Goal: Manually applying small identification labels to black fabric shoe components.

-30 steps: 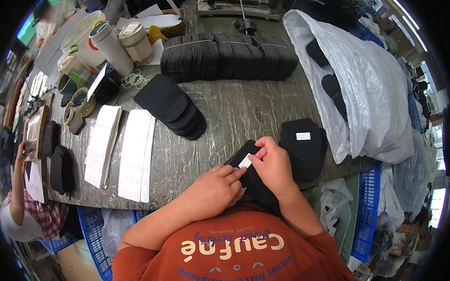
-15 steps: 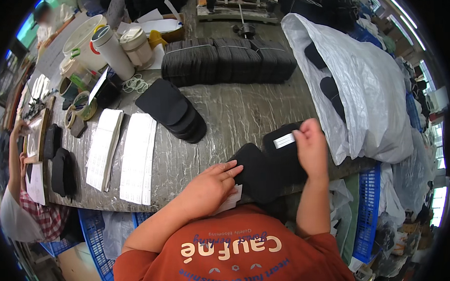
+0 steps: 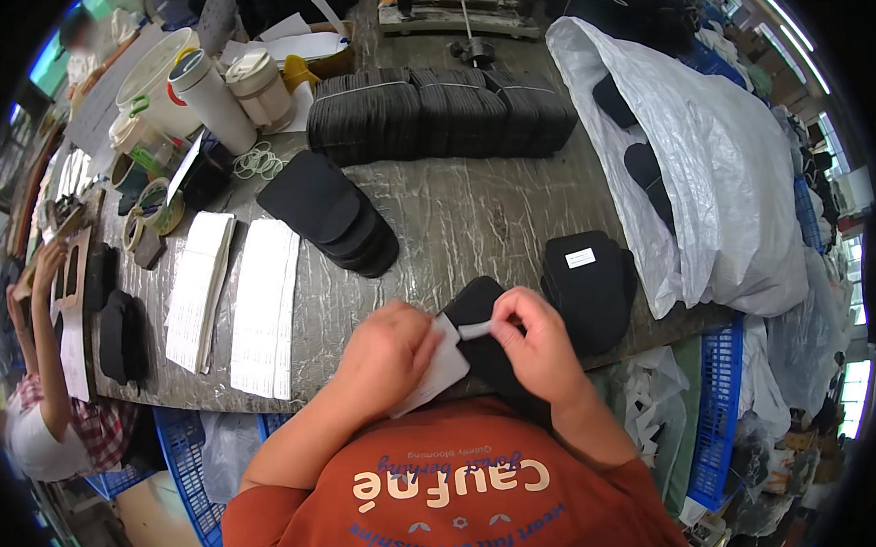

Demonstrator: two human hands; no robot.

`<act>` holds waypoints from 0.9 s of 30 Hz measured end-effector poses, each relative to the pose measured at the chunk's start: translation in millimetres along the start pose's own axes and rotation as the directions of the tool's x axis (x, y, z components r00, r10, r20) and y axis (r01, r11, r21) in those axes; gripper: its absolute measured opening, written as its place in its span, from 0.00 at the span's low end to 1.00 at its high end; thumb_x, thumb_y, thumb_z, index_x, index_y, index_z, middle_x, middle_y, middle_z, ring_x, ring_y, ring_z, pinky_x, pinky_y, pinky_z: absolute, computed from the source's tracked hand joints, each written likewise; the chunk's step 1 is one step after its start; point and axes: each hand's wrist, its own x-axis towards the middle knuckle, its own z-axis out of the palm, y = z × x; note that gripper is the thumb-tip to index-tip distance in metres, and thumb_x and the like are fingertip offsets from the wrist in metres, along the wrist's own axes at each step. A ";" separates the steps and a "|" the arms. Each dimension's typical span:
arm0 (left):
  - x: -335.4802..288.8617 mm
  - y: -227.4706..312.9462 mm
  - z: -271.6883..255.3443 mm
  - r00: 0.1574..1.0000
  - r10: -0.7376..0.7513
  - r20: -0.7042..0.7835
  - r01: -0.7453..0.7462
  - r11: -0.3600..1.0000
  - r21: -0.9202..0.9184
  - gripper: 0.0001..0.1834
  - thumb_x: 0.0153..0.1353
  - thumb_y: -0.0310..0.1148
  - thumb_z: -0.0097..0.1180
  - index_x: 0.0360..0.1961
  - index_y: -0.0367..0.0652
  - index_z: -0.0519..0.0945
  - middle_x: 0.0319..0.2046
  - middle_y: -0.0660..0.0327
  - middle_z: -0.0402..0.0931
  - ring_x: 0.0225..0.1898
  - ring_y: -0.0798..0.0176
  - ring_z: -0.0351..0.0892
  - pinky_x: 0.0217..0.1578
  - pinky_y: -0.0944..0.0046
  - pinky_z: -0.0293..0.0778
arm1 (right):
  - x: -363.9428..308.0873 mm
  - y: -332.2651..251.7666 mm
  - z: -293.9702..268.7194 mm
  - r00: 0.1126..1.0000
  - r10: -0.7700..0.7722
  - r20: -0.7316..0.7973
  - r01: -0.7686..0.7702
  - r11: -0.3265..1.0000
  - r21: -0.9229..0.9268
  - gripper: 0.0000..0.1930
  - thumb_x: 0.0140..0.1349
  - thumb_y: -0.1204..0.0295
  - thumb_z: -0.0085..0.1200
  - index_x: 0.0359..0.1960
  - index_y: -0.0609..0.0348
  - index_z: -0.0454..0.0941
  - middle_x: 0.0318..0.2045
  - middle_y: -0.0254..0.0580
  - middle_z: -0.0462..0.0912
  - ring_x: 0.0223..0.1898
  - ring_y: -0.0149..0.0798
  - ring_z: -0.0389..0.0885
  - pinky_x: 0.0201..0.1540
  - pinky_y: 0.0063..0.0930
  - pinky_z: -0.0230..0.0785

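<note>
My left hand is closed on a white label sheet, just above the front edge of the table. Beside it my right hand pinches a narrow white label by one end; the label's other end reaches the sheet. Below both hands lies a black, rounded flat piece, partly covered by them. To its right rests a pile of similar black pieces, with a white label lying flat on the top one.
Strapped black pieces stand in a long row at the back. A fanned black pile and two white paper stacks lie left. A white woven sack stands right. A co-worker's hand is far left.
My right hand has moved left from the right-hand pile, leaving a label on it, and now pinches another label. My left hand has lifted the label sheet off the black piece.
</note>
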 end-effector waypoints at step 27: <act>-0.1 13.8 11.6 0.903 0.281 0.324 -0.354 0.915 0.193 0.14 0.60 0.37 0.59 0.27 0.34 0.78 0.54 0.49 0.78 0.48 0.52 0.76 0.52 0.54 0.71 | 15.4 28.4 10.8 0.979 0.192 -0.072 -0.202 0.966 -0.161 0.08 0.55 0.75 0.62 0.36 0.60 0.78 0.25 0.46 0.83 0.29 0.48 0.83 0.33 0.38 0.73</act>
